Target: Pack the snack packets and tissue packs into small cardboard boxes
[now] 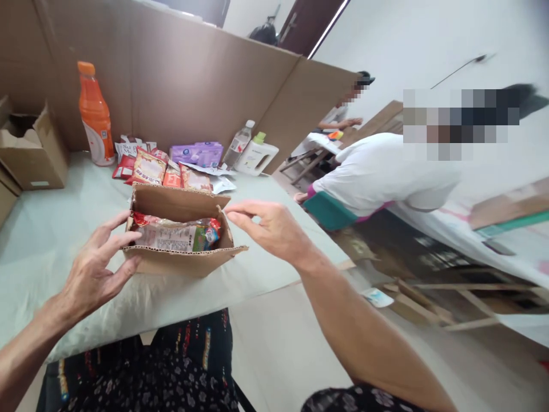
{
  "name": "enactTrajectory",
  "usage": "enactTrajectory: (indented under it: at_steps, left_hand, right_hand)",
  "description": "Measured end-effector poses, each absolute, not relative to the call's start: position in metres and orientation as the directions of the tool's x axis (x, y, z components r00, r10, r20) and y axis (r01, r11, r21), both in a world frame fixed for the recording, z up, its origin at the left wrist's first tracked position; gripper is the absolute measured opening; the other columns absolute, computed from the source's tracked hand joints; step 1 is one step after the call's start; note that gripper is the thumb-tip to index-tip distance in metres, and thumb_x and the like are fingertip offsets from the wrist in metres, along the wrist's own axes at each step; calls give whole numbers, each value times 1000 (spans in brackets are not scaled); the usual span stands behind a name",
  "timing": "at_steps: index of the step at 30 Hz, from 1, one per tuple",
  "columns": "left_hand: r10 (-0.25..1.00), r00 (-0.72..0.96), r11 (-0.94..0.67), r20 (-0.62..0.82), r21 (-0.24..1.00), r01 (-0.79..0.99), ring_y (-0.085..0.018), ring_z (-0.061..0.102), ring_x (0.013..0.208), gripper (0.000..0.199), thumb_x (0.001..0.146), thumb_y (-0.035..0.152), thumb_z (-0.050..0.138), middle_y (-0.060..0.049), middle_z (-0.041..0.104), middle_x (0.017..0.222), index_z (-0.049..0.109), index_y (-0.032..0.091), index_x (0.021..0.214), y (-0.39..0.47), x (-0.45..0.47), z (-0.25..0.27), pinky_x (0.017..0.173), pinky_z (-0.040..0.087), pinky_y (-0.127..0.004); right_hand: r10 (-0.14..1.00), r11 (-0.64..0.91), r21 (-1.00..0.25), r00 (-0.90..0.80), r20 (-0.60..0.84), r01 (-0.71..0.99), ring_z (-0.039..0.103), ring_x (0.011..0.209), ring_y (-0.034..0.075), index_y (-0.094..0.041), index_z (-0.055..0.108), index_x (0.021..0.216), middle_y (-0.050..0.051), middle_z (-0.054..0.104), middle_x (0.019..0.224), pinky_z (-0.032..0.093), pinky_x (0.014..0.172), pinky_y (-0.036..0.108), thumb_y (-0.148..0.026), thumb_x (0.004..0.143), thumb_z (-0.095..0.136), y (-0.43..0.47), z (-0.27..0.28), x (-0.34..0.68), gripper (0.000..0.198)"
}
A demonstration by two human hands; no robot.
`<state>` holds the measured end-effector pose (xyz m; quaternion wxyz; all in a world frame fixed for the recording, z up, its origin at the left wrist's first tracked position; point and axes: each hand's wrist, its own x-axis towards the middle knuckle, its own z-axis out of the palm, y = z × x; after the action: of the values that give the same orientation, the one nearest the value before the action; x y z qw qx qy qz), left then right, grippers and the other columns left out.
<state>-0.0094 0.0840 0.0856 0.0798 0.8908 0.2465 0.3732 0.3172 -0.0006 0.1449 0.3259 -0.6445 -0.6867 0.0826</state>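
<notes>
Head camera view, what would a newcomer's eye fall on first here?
Probably the open cardboard box on the table, with a printed packet inside, the left hand at its left end and the right hand by its right flap. Next might be the bright orange bottle standing at the back left, then the purple pack behind the box.

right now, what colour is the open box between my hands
The open box is plain brown cardboard, best seen in the head view.
</notes>
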Motion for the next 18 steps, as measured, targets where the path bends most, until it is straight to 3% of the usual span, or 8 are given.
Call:
enactTrajectory:
  at_steps: [4, 7, 10, 15, 18]
  left_hand:
    - [439, 635, -898, 636, 294, 326, -26, 67, 129, 35, 103, 21, 57, -10, 67, 142, 57, 28, 137, 89, 0, 82, 108, 57, -41]
    - [476, 664, -879, 576, 340, 335, -25, 72, 122, 60, 105, 29, 56, -7, 76, 129, 35, 30, 161, 96, 0, 85, 107, 58, -41]
    - [532, 698, -842, 479, 388, 375, -25, 75, 115, 68, 106, 38, 53, -5, 79, 119, 23, 29, 166, 102, -1, 91, 104, 59, -41]
    - [618, 595, -785, 514, 371, 496, -28, 71, 117, 68, 102, 41, 58, -10, 68, 140, 31, 29, 164, 107, 10, 93, 97, 60, -40]
    - [570, 575, -816, 586, 321, 481, -30, 63, 131, 72, 102, 33, 60, -14, 56, 152, 26, 29, 165, 107, 19, 89, 104, 57, -43]
  right_hand:
    - [968, 207, -588, -77, 238, 782, 73, 113, 25, -22, 81, 110, 8, 79, 121, 56, 100, 39, -52, 108, 41, -12, 128, 314, 50]
    - [960, 263, -583, -150, 237, 769, 71, 118, 26, -23, 79, 119, 9, 78, 125, 53, 106, 44, -61, 109, 30, -14, 125, 318, 63]
    - [948, 316, -560, -227, 223, 766, 70, 116, 27, -23, 77, 126, 9, 77, 127, 52, 107, 48, -66, 108, 24, -14, 124, 326, 70]
    - [929, 369, -518, -290, 230, 771, 67, 124, 28, -20, 68, 140, 12, 72, 137, 52, 107, 46, -65, 108, 29, -12, 123, 329, 67]
    - [896, 296, -363, -125, 426, 883, 60, 136, 33, -20, 64, 142, 15, 62, 151, 48, 113, 52, -56, 105, 49, -4, 122, 323, 55]
